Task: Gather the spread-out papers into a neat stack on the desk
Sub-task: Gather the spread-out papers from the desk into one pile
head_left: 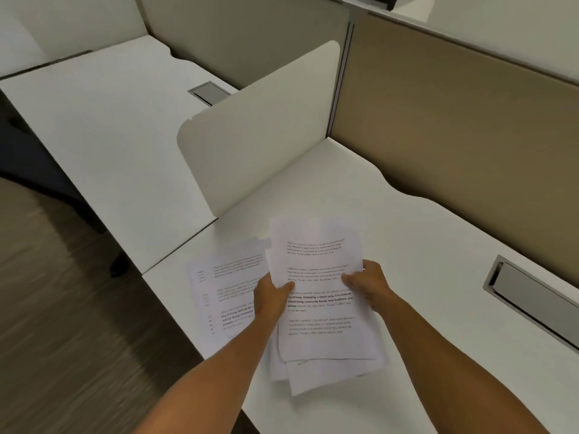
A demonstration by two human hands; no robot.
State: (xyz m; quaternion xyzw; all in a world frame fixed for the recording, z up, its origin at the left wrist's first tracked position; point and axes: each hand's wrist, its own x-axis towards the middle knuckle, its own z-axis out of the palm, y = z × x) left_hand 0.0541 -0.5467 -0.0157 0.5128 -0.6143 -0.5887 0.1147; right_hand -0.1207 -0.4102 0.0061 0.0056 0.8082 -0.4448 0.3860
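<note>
Several white printed sheets form a loose bundle (316, 255) above the white desk (423, 245). My left hand (269, 297) grips the bundle's left edge, thumb on top. At the right edge my right hand (368, 283) pinches the same bundle. The sheets in it are uneven, and corners stick out at the bottom near the desk's front edge. One more printed sheet (224, 286) lies flat on the desk to the left, partly under my left hand and forearm.
A white divider panel (260, 126) stands at the desk's left side and a tan partition (454, 114) runs along the back. A grey cable hatch (532, 296) is set into the desk at the right. Another desk (103, 126) lies to the left, dark floor below.
</note>
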